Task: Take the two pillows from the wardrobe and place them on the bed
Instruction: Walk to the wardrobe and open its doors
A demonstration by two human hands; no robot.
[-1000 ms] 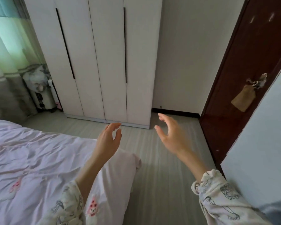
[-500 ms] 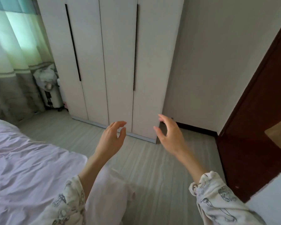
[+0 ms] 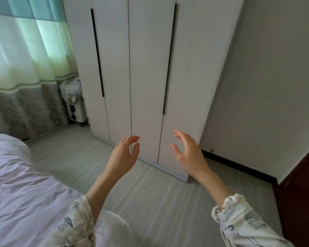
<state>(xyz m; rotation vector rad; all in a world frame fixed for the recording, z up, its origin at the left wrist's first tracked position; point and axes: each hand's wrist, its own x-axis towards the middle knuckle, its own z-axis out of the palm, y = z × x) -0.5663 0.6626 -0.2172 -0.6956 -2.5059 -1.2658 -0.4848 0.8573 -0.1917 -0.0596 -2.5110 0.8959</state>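
Pillows: none visible; the wardrobe doors are closed, so their place cannot be told.
Wardrobe [image 3: 150, 68]: white, at 12 o'clock, all doors closed, two long dark handle strips.
Left hand [image 3: 124, 155]: raised at centre, fingers loosely curled and spread, holding nothing, clear of the doors.
Right hand [image 3: 188, 154]: at 1 o'clock of the left, palm inward, fingers apart, empty.
Bed [image 3: 21, 193]: at 8 o'clock, rumpled pale sheet.
Curtain [image 3: 25, 59]: at 10 o'clock.
Door [image 3: 303, 193]: dark brown, at 4 o'clock.

wardrobe [image 3: 146, 68]: straight ahead, doors closed
bed [image 3: 16, 184]: at the left
curtain [image 3: 25, 59]: left of wardrobe
door [image 3: 303, 193]: at the right
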